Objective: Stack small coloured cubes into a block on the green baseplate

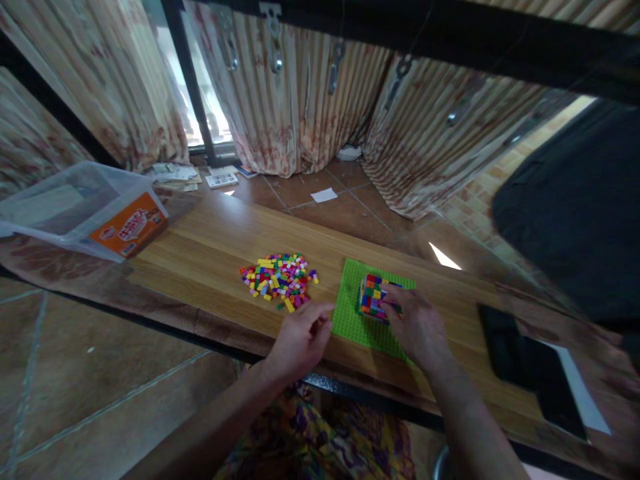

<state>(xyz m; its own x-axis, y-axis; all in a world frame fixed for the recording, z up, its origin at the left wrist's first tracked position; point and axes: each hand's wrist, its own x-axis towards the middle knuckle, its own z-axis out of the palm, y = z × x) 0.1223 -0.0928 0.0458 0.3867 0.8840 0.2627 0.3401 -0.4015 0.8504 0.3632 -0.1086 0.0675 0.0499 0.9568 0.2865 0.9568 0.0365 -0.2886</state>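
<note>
A green baseplate point(350, 313) lies on the wooden table, and a multicoloured block of stacked bricks point(371, 295) stands on it. My right hand point(415, 327) rests at the block's near right side, fingers curled against it. My left hand point(300, 340) sits at the table's near edge, just left of the baseplate, fingers pinched together with the index finger pointing toward the plate; whatever it holds is too small to name. A heap of small loose coloured bricks point(280, 279) lies just beyond my left hand.
A clear plastic box point(60, 207) with an orange label stands at the table's left end. A dark tablet point(530, 363) lies at the right. A dark cloth or garment point(580, 207) hangs at far right. Curtains and tiled floor with papers lie behind the table.
</note>
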